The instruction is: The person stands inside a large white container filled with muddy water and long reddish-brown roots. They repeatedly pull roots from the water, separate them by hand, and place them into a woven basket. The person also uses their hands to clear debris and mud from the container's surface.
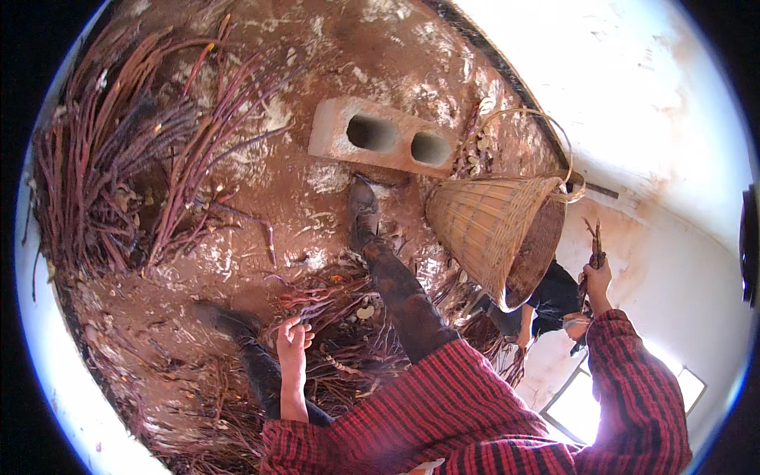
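Observation:
My right hand is raised at the right, closed around a small bunch of brown stems or roots that stick out above and below the fist. Low at left centre, my left hand hangs with loosely bent fingers apart and nothing visible in them. Beneath it lies a tangle of reddish-brown stems, spread around my legs. Nearest to my right hand is a cone-shaped woven basket with a loop handle, tipped on its side, its mouth toward the lower right.
A hollow concrete block lies ahead of my boot. At the left is a large heap of long purplish stems. Another person in dark clothes is bent over beyond the basket, near the pale wall. A bright window shows lower right.

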A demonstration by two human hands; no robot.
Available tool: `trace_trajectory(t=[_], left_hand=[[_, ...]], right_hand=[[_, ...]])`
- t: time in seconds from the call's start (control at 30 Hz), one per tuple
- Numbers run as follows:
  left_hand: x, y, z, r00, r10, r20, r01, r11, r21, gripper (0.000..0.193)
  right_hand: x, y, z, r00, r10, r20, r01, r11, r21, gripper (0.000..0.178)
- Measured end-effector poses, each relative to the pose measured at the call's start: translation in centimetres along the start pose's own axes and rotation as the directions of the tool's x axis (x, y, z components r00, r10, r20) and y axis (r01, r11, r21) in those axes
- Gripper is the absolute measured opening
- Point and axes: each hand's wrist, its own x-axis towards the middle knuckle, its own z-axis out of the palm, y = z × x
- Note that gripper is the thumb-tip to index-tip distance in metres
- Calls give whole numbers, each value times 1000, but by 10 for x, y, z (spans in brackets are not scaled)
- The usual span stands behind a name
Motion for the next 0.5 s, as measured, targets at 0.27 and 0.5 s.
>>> trace_trajectory(t=[0.27, 0.5], left_hand=[[-21, 56, 22, 999, 6, -42, -6, 1000, 13, 36], [-15, 74, 40, 1000, -17, -26, 19, 998, 60, 41]], right_hand=[[15, 22, -32, 987, 8, -157, -42, 976, -214, 32], [38, 26, -11, 972, 234, 29, -221, 946, -235, 87]])
